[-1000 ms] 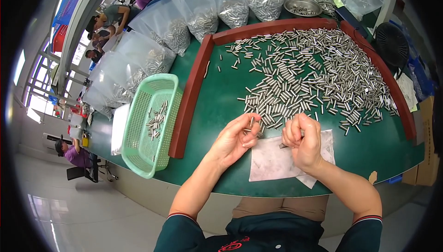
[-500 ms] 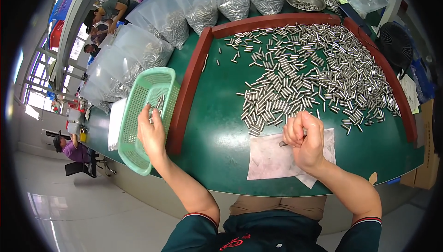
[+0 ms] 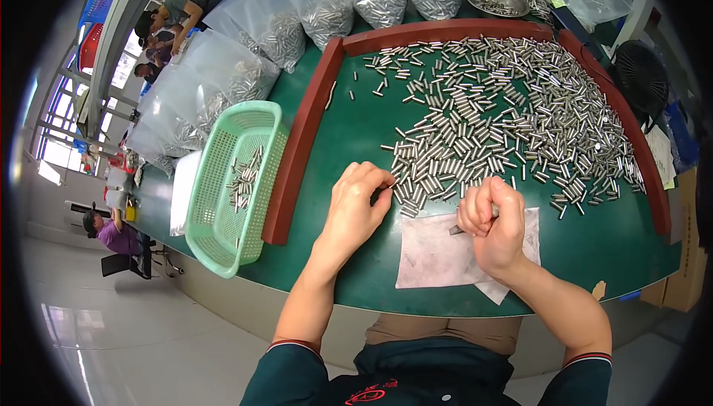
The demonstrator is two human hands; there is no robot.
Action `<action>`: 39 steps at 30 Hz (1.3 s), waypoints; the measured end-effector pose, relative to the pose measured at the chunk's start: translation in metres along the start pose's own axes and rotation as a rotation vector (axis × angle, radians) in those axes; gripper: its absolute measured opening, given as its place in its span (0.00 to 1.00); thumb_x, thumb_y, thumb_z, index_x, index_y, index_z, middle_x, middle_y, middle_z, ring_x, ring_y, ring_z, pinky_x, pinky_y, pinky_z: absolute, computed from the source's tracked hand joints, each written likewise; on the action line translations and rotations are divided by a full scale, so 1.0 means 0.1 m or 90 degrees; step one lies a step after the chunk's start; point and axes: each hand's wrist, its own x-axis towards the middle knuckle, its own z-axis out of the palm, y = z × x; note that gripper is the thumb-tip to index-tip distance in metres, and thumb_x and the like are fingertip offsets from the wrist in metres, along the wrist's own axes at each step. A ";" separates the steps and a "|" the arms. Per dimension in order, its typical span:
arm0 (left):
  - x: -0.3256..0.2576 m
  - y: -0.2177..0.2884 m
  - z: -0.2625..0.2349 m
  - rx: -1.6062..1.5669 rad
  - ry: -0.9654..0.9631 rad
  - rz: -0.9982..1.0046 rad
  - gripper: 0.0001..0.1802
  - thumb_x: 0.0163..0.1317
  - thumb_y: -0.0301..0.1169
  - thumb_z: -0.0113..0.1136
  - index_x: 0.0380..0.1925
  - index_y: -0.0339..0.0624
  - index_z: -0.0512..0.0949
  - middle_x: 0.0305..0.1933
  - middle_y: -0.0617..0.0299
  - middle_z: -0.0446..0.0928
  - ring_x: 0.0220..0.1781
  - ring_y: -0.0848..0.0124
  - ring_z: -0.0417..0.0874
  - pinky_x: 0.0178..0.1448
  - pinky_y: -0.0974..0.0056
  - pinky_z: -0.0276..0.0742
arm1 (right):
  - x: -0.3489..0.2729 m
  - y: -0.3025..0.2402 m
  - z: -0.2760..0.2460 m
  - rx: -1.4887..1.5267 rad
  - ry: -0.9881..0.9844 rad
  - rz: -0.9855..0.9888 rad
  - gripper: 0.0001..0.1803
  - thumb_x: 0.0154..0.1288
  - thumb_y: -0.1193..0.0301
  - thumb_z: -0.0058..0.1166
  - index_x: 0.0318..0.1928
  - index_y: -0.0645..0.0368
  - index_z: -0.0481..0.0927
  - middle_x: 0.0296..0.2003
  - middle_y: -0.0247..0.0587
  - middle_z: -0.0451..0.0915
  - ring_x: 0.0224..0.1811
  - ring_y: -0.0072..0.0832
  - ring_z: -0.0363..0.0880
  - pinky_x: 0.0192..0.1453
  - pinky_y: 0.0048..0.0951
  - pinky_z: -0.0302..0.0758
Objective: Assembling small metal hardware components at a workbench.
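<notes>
My left hand (image 3: 358,204) reaches the left edge of a big heap of short metal pins (image 3: 475,135) on the green table. Its fingers are curled, the thumb and index tips a little apart beside the nearest pins, and I see nothing between them. My right hand (image 3: 490,226) is closed in a fist above a stained whitish cloth (image 3: 431,257). A small grey metal piece (image 3: 456,230) sticks out from under its fingers; the rest is hidden. To the left stands a light green plastic basket (image 3: 210,239) with a small batch of pins (image 3: 243,182) in it.
A red-brown wooden border (image 3: 301,146) runs around the heap, between basket and pins. Clear plastic bags full of pins (image 3: 327,16) line the far side, with a metal bowl (image 3: 497,1) behind. A black fan (image 3: 639,72) stands right. Other people work at far left.
My left hand has moved right, from over the basket to the edge of the heap. The pins it was at now lie in the basket. My right hand stays closed in place.
</notes>
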 end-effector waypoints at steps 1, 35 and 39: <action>0.00 0.01 0.01 0.000 0.000 0.000 0.06 0.42 0.19 0.56 0.24 0.36 0.74 0.23 0.59 0.71 0.29 0.64 0.72 0.33 0.63 0.68 | 0.00 0.00 -0.01 0.000 0.000 0.000 0.20 0.64 0.68 0.32 0.13 0.57 0.56 0.10 0.30 0.55 0.13 0.15 0.47 0.18 0.20 0.48; 0.00 -0.02 0.01 -0.747 -0.101 -0.374 0.10 0.58 0.25 0.51 0.37 0.30 0.74 0.30 0.59 0.76 0.29 0.78 0.74 0.36 0.74 0.72 | 0.02 -0.01 -0.06 0.021 0.030 0.014 0.21 0.65 0.66 0.32 0.14 0.57 0.57 0.10 0.29 0.55 0.12 0.16 0.48 0.17 0.19 0.50; -0.08 0.30 0.07 -0.554 -0.125 -0.185 0.06 0.51 0.18 0.57 0.31 0.30 0.75 0.28 0.61 0.76 0.29 0.78 0.77 0.33 0.74 0.73 | 0.04 0.00 -0.06 0.027 0.033 0.010 0.21 0.65 0.66 0.32 0.14 0.57 0.56 0.10 0.30 0.55 0.12 0.16 0.49 0.17 0.20 0.50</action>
